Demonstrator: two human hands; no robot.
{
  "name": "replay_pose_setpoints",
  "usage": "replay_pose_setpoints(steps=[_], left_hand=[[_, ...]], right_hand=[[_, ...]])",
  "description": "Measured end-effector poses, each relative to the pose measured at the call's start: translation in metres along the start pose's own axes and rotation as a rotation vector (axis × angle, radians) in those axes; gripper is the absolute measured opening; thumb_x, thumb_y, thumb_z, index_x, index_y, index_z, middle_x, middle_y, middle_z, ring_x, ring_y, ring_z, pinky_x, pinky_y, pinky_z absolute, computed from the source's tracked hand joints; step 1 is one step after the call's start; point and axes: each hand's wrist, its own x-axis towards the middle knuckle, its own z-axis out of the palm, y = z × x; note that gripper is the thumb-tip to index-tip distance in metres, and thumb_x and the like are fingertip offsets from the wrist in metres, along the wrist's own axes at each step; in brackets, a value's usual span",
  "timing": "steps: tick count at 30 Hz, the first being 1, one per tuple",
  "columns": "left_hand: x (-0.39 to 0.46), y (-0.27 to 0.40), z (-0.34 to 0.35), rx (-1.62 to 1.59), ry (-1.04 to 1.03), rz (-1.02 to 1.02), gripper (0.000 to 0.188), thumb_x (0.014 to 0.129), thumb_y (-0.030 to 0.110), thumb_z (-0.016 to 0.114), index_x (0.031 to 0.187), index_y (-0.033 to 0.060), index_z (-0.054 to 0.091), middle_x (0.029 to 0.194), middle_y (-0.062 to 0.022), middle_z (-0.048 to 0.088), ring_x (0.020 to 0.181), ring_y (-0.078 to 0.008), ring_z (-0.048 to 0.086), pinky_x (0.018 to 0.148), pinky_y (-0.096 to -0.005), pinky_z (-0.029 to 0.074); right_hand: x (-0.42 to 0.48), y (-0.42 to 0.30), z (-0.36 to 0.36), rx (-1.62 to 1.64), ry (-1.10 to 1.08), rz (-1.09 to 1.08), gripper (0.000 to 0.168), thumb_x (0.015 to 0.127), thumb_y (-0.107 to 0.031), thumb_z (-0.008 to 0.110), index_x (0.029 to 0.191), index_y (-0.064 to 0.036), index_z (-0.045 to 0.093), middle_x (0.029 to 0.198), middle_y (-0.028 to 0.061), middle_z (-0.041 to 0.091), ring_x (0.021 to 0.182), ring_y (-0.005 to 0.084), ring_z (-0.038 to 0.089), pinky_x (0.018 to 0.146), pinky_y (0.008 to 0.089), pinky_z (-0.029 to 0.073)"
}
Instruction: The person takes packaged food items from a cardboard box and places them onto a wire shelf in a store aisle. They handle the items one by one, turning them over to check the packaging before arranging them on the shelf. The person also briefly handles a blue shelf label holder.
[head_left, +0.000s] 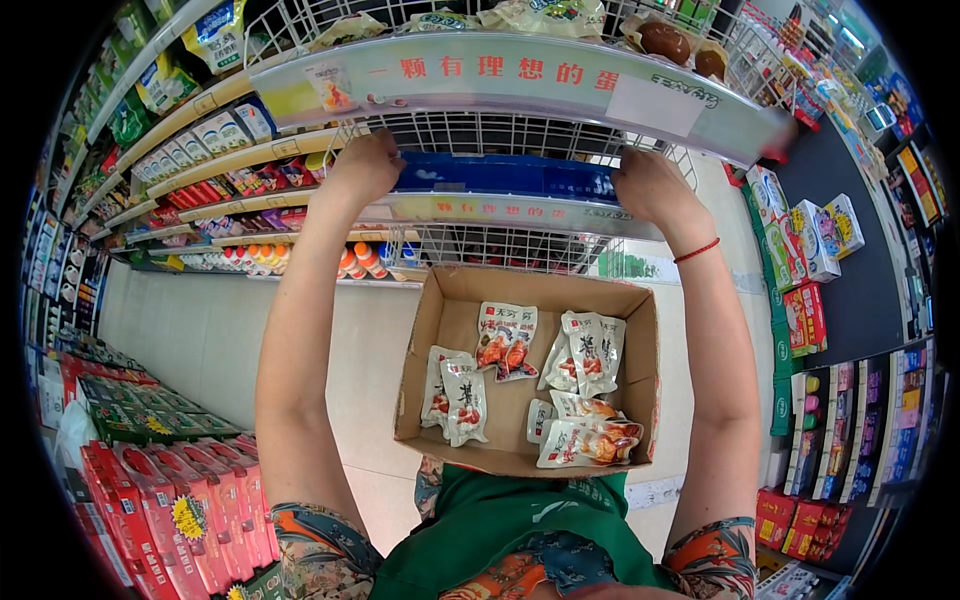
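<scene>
My left hand is at the left end of a blue cardboard tray in a wire shelf basket, its fingers curled on the tray's edge. My right hand grips the same tray's right end. Just below, an open brown cardboard box sits close in front of my green apron. Inside it lie small vacuum-packed meat snacks in groups: one at the upper middle, one at the left, others at the upper right and lower right. What supports the box is hidden.
Above the tray, a printed shelf strip fronts a wire basket of packaged food. Bottled and boxed goods fill the shelves at the left. Red gift boxes stand at the lower left. A dark counter with small cartons is at the right.
</scene>
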Motion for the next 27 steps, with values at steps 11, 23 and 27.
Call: replay_pose_setpoints(steps=[11, 23, 27], left_hand=[[0.001, -0.001, -0.001, -0.006, 0.143, 0.017, 0.019, 0.07, 0.005, 0.061, 0.087, 0.003, 0.068, 0.088, -0.0226, 0.065, 0.09, -0.0374, 0.062, 0.082, -0.0434, 0.048], [-0.019, 0.002, -0.005, -0.041, 0.5, 0.194, 0.022, 0.084, 0.0, 0.048, 0.104, -0.0005, 0.056, 0.097, -0.0257, 0.061, 0.092, -0.0434, 0.058, 0.079, -0.0478, 0.047], [-0.031, 0.01, -0.014, -0.085, 0.497, 0.15, 0.018, 0.09, 0.003, 0.044, 0.104, -0.0018, 0.053, 0.098, -0.0236, 0.062, 0.088, -0.0396, 0.061, 0.076, -0.0463, 0.048]], right_hand=[[0.012, 0.025, 0.015, -0.115, 0.355, -0.213, 0.013, 0.075, 0.0, 0.053, 0.078, 0.001, 0.065, 0.086, 0.023, 0.065, 0.082, 0.0376, 0.064, 0.072, 0.042, 0.053], [-0.013, 0.005, 0.003, -0.074, 0.593, -0.129, 0.013, 0.08, -0.005, 0.05, 0.086, 0.003, 0.058, 0.079, 0.0248, 0.061, 0.074, 0.0417, 0.062, 0.066, 0.0489, 0.051], [-0.017, 0.012, -0.008, -0.072, 0.504, -0.089, 0.015, 0.082, -0.006, 0.051, 0.093, 0.003, 0.056, 0.081, 0.0248, 0.061, 0.07, 0.0384, 0.063, 0.064, 0.0464, 0.051]])
